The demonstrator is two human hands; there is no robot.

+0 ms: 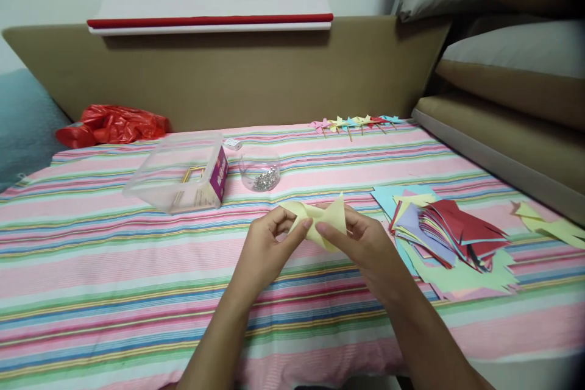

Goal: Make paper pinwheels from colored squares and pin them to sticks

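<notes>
I am pinching a pale yellow sheet of paper (336, 213) between my two hands, holding it up in front of me above a striped cloth (137, 280). My left hand (269, 237) is clamping the sheet's left part, its thumb pressing on the near side, while my right hand (365, 237) is gripping the right part the same way. The two thumbs are almost meeting at the middle, and the paper is curving around them, with one pointed corner sticking up beside my right thumb (my other fingers are mostly hiding behind it).

Left of my grip and farther off, a clear plastic box (178, 170) with a purple label (219, 175) is lying on the cloth. Between that box and the space beyond my hands, a round clear tub (258, 161) is holding small silvery pieces (265, 179); a small white box (233, 144) is resting just behind. Well beyond my right hand, paper pinwheels (351, 123) on thin sticks are lying in a row. Right of my grip, a stack of coloured paper (439, 225) is spreading out, red sheets on top, and farther right some yellow paper pieces (548, 225) are lying apart.
</notes>
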